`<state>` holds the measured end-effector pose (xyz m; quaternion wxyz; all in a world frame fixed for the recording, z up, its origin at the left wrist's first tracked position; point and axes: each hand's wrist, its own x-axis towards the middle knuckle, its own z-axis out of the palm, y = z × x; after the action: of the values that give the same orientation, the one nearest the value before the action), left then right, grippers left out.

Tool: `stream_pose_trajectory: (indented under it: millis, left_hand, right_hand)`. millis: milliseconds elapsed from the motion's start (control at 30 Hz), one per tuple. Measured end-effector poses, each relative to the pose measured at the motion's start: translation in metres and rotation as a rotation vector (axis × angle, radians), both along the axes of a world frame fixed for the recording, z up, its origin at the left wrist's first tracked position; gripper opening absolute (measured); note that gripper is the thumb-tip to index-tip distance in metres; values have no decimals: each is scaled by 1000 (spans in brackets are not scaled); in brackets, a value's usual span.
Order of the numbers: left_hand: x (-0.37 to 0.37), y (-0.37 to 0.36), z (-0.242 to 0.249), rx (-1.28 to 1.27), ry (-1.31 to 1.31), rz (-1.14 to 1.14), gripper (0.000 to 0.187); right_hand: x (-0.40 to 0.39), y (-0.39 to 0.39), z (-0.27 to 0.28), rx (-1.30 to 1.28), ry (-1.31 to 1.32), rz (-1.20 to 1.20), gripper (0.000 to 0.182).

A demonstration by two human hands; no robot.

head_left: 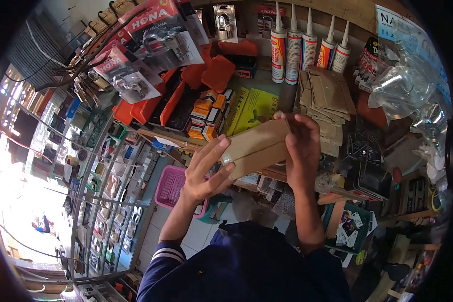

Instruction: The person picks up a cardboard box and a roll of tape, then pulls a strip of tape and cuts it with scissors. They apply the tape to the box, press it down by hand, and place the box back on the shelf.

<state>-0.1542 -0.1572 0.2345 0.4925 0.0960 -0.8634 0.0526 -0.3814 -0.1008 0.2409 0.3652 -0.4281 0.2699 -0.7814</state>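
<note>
A small brown cardboard box is held up in front of my chest, tilted, with a seam running along the face toward me. My left hand grips its left end, fingers on top and thumb below, beside a shiny bit of clear tape. Around the right end is my right hand, its thumb against the near face and the fingers over the far edge. Behind the box, a yellow-green SKY packet lies on the shelf. A stack of flattened brown cardboard stands right beyond my right hand.
Small orange boxes sit beside orange bins at the left. Silicone tubes stand at the back. Packaged HONA padlocks hang upper left. Below are a pink basket and a green crate; a glass display case stands left.
</note>
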Motion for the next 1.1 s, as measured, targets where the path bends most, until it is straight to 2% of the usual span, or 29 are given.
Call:
stream_pose_trajectory:
  millis: [133,200,233,300,400,533,600,767,833,967,1033,1100]
  left_hand:
    - [3,8,16,-31,-6,-1,63]
    - [4,5,18,-86,19,-81,76]
    - [2,5,17,-87,18,-83,76]
    - [-2,6,14,-71,123,-107,86]
    - [1,8,15,-44,107,-104,91]
    - [6,12,18,-10,58,-121,88]
    - [6,15,18,47,81,-122,74]
    - [3,10,14,143,157,-247,65]
    - [11,11,17,160,151,-279,61]
    - [37,19,37,105,42,-186,59]
    - [49,24,45,27,6,-129,59]
    - [57,26,50,-3,-24,-134,59]
  right_hand:
    - [5,14,6,-45,9,-34,42]
    - [6,19,10,-43,16,-40,42]
    - [6,21,12,-41,23,-46,42]
    - [8,25,14,-36,14,-44,42]
    - [11,30,16,-27,-3,-46,42]
    - [19,36,16,10,-29,-104,44]
    - [25,37,13,-13,-59,-111,43]
    - [35,44,5,-40,-92,-116,43]
    - [34,50,8,-8,-93,-49,43]
    - [4,54,29,-13,-69,-44,47]
    - [-16,65,52,156,87,174,52]
    - [-26,68,65,242,147,231,56]
